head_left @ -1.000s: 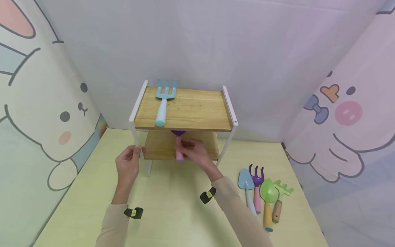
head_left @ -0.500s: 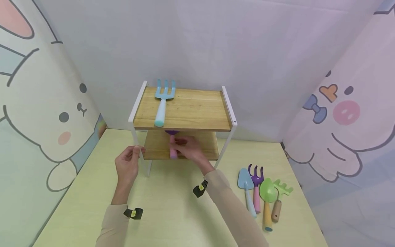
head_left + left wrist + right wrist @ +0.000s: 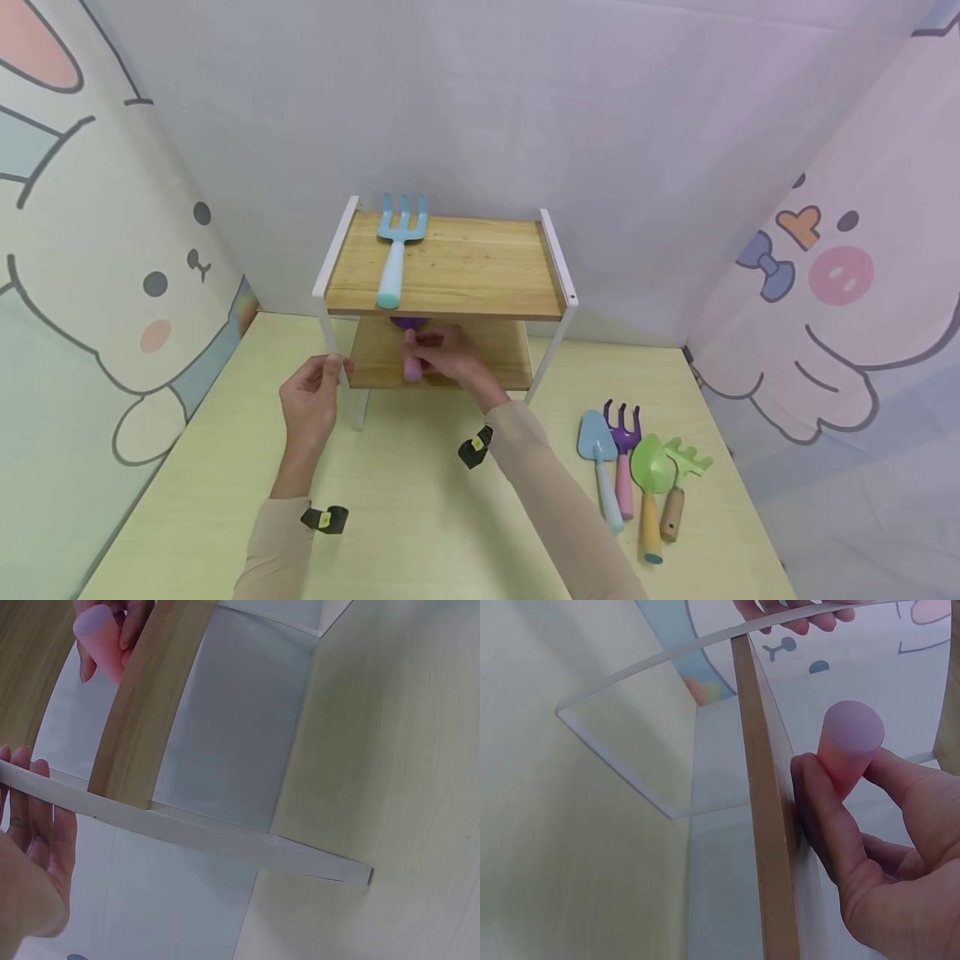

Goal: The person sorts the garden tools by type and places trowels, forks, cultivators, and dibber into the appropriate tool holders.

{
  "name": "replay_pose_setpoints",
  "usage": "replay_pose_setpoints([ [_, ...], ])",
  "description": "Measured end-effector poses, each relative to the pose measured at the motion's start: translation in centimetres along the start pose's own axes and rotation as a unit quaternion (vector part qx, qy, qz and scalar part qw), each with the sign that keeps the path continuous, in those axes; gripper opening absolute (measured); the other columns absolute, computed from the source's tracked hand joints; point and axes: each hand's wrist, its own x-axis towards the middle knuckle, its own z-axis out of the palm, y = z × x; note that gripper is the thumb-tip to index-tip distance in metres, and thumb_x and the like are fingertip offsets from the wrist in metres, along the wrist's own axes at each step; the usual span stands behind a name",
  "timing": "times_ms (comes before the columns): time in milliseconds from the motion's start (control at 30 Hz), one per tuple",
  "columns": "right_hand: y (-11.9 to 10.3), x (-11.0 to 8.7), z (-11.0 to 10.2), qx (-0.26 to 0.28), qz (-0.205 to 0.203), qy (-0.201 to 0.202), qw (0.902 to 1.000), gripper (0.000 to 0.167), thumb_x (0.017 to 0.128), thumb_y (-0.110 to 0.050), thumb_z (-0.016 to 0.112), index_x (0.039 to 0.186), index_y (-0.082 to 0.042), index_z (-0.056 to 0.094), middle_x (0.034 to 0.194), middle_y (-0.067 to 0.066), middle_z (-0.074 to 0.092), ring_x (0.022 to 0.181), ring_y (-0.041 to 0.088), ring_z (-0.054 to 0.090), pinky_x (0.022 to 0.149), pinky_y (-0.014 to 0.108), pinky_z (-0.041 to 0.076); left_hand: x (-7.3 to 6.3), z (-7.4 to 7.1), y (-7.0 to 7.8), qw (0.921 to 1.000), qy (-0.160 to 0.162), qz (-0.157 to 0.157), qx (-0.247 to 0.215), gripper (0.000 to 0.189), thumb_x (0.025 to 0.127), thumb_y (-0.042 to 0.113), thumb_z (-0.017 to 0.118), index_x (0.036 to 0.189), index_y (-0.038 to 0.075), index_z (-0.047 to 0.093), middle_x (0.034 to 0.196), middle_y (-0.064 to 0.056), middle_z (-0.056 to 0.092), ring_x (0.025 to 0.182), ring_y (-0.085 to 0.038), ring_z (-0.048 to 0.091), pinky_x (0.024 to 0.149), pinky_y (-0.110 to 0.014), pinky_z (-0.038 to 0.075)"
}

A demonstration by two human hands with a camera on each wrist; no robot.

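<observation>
My right hand [image 3: 447, 353] pinches the pink handle of a pink-handled garden tool [image 3: 412, 367] between thumb and fingers, above the lower board [image 3: 487, 350] of a two-tier shelf. Its purple head is mostly hidden beneath the upper board [image 3: 472, 267]. In the right wrist view, the handle end [image 3: 853, 729] points toward the camera, with the fingers right beside the board. My left hand [image 3: 311, 396] holds the shelf's white left front leg [image 3: 332, 337]; in the left wrist view, its fingertips [image 3: 21, 756] show past that leg.
On the upper board lies a light blue hand fork [image 3: 397, 250]. Right of the shelf, the table holds a blue trowel [image 3: 597, 442], a purple fork [image 3: 625, 442], a green trowel [image 3: 652, 467] and a green rake [image 3: 678, 475]. Printed curtains surround the table.
My right hand has moved left along the lower tier with the pink-handled garden tool, bringing it nearer the left leg. The left hand stays on the leg.
</observation>
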Motion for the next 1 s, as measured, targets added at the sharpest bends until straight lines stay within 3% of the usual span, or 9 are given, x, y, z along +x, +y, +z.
replay_pose_setpoints([
  [167,-0.5,0.0,0.0,0.002,-0.006,-0.006,1.0,0.037,0.095,-0.026,0.077,0.12,0.001,0.07,0.106,0.01,0.075,0.091,0.02,0.074,0.08,0.03,0.06,0.0,0.0,0.0,1.0,0.0,0.003,-0.004,0.022,0.104,0.002,0.059,0.095,-0.016,0.068,0.087,-0.011,0.076,0.079,-0.006,0.071,0.074,-0.02,0.053],
  [500,-0.4,0.3,0.8,-0.028,-0.027,0.006,0.9992,0.035,0.097,-0.029,0.075,0.119,-0.002,0.072,0.1,0.007,0.076,0.084,0.018,0.074,0.074,0.029,0.06,0.0,0.1,0.1,1.0,0.0,0.003,0.002,0.022,0.104,0.002,0.059,0.095,-0.017,0.068,0.088,-0.02,0.075,0.079,-0.005,0.071,0.073,-0.02,0.052],
  [767,-0.1,0.8,1.8,-0.06,-0.043,0.017,0.9971,0.028,0.096,-0.03,0.075,0.107,-0.003,0.073,0.089,0.004,0.073,0.068,0.015,0.07,0.062,0.027,0.059,0.0,0.0,0.0,1.0,-0.002,0.006,-0.005,0.022,0.104,0.001,0.059,0.095,-0.017,0.068,0.085,-0.004,0.076,0.079,-0.005,0.071,0.072,-0.019,0.052],
  [1000,0.0,0.9,2.1,-0.065,-0.047,0.023,0.9965,0.029,0.097,-0.03,0.075,0.107,-0.003,0.072,0.088,0.004,0.072,0.063,0.014,0.068,0.058,0.026,0.058,0.1,0.0,-0.4,0.9998,-0.002,0.014,-0.012,0.021,0.104,-0.001,0.058,0.095,-0.018,0.067,0.085,-0.001,0.076,0.079,-0.005,0.071,0.074,-0.019,0.052],
])
